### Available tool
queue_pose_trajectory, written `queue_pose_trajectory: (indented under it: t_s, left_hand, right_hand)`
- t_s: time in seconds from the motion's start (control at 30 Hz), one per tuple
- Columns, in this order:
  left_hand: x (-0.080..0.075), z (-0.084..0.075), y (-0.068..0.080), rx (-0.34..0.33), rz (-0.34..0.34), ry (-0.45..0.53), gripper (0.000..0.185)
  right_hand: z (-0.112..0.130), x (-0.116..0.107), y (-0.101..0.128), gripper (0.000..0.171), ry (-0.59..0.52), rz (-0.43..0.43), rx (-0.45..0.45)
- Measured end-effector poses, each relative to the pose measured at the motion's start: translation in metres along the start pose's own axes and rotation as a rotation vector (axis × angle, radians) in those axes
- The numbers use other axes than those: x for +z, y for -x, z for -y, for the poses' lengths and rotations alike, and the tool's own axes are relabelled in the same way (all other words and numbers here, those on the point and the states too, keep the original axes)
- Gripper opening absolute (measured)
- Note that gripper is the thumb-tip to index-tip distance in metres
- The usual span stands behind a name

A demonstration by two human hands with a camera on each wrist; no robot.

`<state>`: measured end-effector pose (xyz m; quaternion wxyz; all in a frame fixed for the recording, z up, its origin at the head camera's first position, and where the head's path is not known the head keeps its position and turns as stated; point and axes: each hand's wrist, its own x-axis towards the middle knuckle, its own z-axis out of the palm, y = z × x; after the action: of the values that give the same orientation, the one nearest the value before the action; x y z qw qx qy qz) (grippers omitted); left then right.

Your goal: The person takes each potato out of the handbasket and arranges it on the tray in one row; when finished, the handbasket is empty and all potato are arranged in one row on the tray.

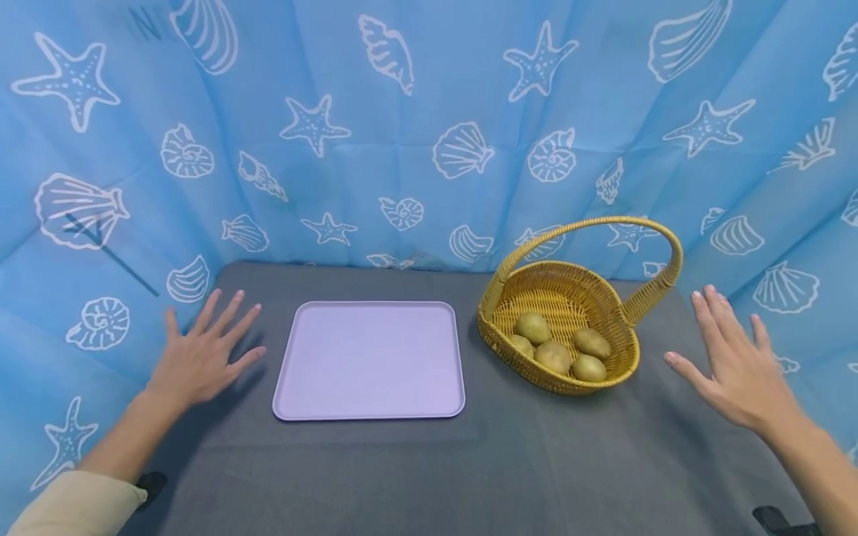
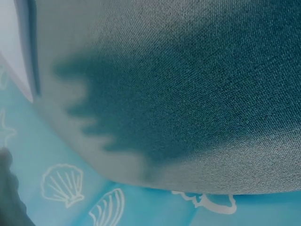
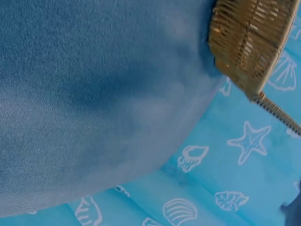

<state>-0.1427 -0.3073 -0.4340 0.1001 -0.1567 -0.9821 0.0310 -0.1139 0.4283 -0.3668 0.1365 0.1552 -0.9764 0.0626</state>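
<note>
My left hand [image 1: 201, 359] hovers left of a pale purple tray [image 1: 369, 361], fingers spread and holding nothing. On the other side, my right hand [image 1: 737, 365] is held out to the right of a yellow wicker basket [image 1: 494, 341], its fingers straight and palm down. Several potatoes [image 1: 553, 357] lie in the near part of the basket, whose tall handle [image 1: 596, 221] arches over it. In the left wrist view the hand's shadow falls on the cloth, with a corner of the tray [image 2: 13, 42] showing. The right wrist view catches the basket's side [image 3: 251, 42].
A dark grey cloth [image 1: 402, 476] covers the table under the tray and basket. Behind and at both sides hangs a blue curtain [image 1: 415, 97] with white shells and starfish, close to the table's far edge.
</note>
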Motion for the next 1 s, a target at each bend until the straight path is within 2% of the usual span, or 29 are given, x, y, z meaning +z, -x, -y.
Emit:
queue_pose_trajectory:
  t_s: [0.13,0.27,0.4,0.53,0.67,0.83,1.0]
  left_hand:
    - [0.002,-0.006,0.000,0.064,0.043,0.044,0.073]
    - [0.006,-0.012,-0.001,0.106,0.121,0.089,0.072]
    - [0.011,-0.019,-0.001,0.132,0.186,0.120,0.072]
    - [0.013,-0.026,0.002,0.137,0.239,0.153,0.071]
    - [0.015,-0.028,0.004,0.119,0.267,0.159,0.073]
    - [0.017,-0.027,0.004,0.118,0.284,0.185,0.071]
    - [0.014,-0.028,0.003,0.149,0.354,0.274,0.064]
  right_hand:
    - [0.014,0.003,-0.004,0.089,-0.090,-0.062,-0.102]
    - [0.031,0.009,-0.015,0.098,-0.183,-0.029,-0.106]
    - [0.044,0.014,-0.032,0.101,-0.370,0.103,-0.062]
    - [0.050,0.013,-0.049,0.096,-0.584,0.304,-0.005]
    - [0.052,0.015,-0.064,0.092,-0.668,0.449,0.046]
    - [0.046,0.024,-0.075,0.093,-0.716,0.540,0.086]
    - [0.040,0.031,-0.086,0.087,-0.834,0.660,0.144]
